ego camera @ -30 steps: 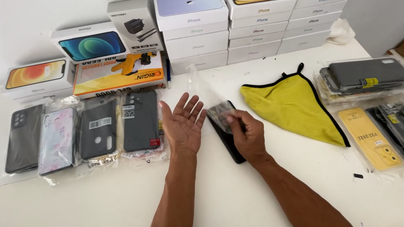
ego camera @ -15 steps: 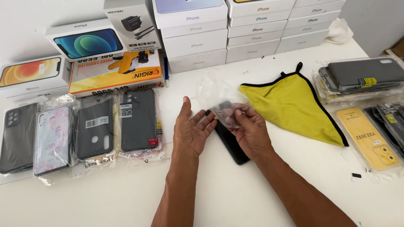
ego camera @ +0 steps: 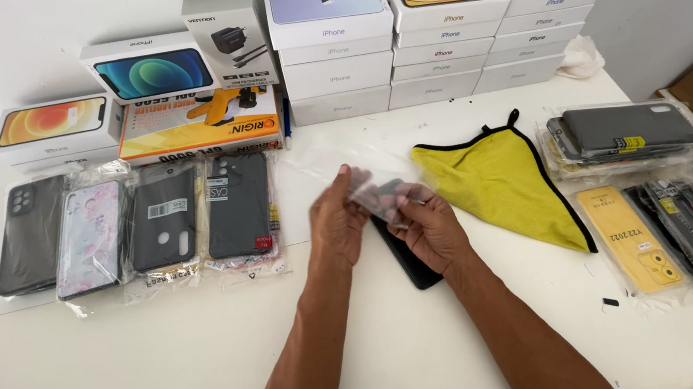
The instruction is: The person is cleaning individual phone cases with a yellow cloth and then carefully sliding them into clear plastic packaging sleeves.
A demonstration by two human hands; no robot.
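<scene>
Both hands [ego camera: 384, 221] pinch crinkly clear plastic sleeve [ego camera: 367, 185].

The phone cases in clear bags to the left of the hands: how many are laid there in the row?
4, side by side: a black case at the far left, a floral case, a black case with round hole, and a dark case nearest the left hand. More may lie beneath.

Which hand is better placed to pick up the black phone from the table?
Probably the right hand: it is directly above the black phone. The left hand is further to the side. Both pinch the clear plastic bag, so one must let go.
</scene>
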